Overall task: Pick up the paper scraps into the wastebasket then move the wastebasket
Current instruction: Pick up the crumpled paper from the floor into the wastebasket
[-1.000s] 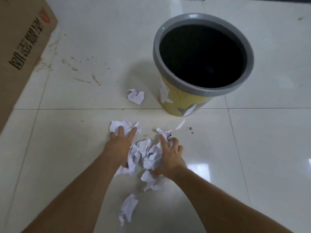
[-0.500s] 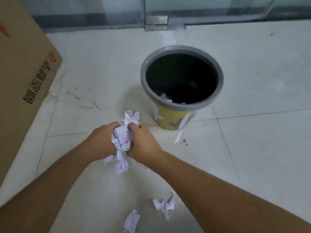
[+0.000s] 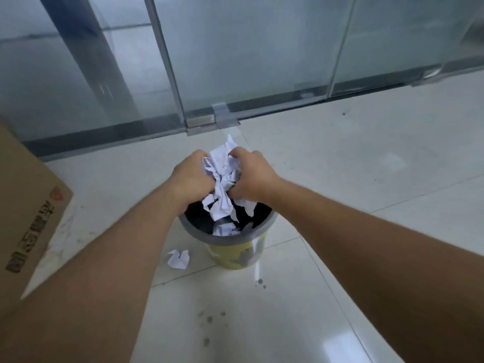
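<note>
A bunch of crumpled white paper scraps (image 3: 221, 179) is squeezed between my left hand (image 3: 190, 176) and my right hand (image 3: 251, 176), right above the mouth of the wastebasket (image 3: 230, 238). The basket has a grey rim, a dark inside and a yellow patterned wall. Loose ends of the bunch hang down into the opening, and some paper (image 3: 225, 228) lies inside. One crumpled scrap (image 3: 178, 258) rests on the floor just left of the basket's base.
A large brown cardboard box (image 3: 28, 221) stands on the left. A frosted glass wall with a metal floor fitting (image 3: 222, 115) runs across the back. The floor is pale glossy tile with dark spots (image 3: 209, 319) in front of the basket.
Both hands gathered the scraps off the floor, lifted the bunch and carried it forward over the basket's opening. The view tilted up, so the scraps left near my feet are out of frame.
</note>
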A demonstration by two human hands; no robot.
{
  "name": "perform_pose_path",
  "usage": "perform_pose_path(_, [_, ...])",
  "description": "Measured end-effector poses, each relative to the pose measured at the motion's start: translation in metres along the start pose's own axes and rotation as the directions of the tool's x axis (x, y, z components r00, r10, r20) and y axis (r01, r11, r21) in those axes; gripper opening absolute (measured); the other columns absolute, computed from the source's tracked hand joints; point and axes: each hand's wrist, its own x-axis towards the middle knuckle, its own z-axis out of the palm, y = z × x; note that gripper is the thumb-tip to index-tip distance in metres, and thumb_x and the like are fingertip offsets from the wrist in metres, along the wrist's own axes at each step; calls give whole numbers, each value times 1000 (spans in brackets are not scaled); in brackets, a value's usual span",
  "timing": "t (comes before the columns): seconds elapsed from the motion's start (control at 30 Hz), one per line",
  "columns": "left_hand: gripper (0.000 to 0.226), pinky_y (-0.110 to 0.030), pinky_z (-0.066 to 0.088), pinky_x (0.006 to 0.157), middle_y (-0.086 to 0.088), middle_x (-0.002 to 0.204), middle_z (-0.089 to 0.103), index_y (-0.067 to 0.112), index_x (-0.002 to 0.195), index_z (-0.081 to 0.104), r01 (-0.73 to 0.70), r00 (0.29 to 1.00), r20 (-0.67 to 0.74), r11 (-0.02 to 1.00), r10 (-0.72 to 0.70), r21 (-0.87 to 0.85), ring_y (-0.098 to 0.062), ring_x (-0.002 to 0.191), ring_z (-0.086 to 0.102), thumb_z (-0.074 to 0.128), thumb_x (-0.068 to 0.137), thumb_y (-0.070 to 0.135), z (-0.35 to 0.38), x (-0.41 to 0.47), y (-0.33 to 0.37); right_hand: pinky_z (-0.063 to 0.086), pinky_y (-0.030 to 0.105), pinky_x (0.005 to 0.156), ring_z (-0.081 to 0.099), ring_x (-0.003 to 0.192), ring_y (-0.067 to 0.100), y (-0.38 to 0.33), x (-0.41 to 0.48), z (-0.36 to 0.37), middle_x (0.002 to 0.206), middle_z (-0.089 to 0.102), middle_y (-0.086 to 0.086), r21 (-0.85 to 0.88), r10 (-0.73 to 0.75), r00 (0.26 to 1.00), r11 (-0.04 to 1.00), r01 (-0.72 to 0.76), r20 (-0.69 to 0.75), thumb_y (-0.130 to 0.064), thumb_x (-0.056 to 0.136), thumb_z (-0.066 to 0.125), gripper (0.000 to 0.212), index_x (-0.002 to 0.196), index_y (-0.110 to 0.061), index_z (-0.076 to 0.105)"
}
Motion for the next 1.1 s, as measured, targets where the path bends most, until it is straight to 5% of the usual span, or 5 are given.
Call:
perform_pose_path(0.3, [38, -31, 47, 59, -11, 113, 48, 10, 112, 49, 183, 968, -155, 977, -199, -114, -16, 68, 50, 62, 81, 26, 31, 24, 1, 42, 26, 73, 48, 86, 22, 34, 25, 0, 130, 43, 15, 0, -7, 1000, 1000, 7, -11, -7, 73, 73, 84, 147, -25, 37])
perform_pose_path(0.53, [61, -44, 58, 83, -6, 122, 60, 29, 128, 55, 263, 962, 128, 942, -240, -208, -27, 100, 61, 54, 78, -8, 28, 18, -19, 51, 30, 89, 59, 116, 26, 48, 28, 2, 146, 49, 9, -73, -10, 995, 997, 17, 99, -9, 72, 82, 106, 155, -25, 19])
perform_pose_path(0.83, [36, -43, 55, 91, -8, 119, 63, 19, 118, 63, 202, 884, -409, 974, -225, -100, -28, 105, 62, 64, 83, 13, -19, 3, -120, 52, 32, 91, 52, 97, 7, 2, -25, 66, 110, 56, -5, 63, -408, 873, 897, 438, -266, -25, 84, 69, 37, 120, -20, 61])
perform_pose_path(0.97, [56, -41, 45, 98, -16, 138, 49, 20, 135, 54, 335, 931, -209, 928, -300, 162, -34, 119, 54, 69, 81, 24, 13, -21, -202, 49, 30, 65, 49, 77, 7, 14, -88, 135, 88, 59, -5, 126, -612, 790, 783, 609, -19, -31, 85, 68, 17, 97, -19, 64])
perform_pose_path(1.1, [75, -49, 36, 110, -13, 158, 28, 27, 148, 38, 219, 954, 98, 884, -282, 412, -39, 139, 32, 68, 80, 38, 73, -43, -254, 54, 36, 84, 54, 105, 17, 87, -129, 197, 116, 54, -1, 16, -358, 853, 925, 381, 381, -45, 80, 68, 46, 122, -27, 56])
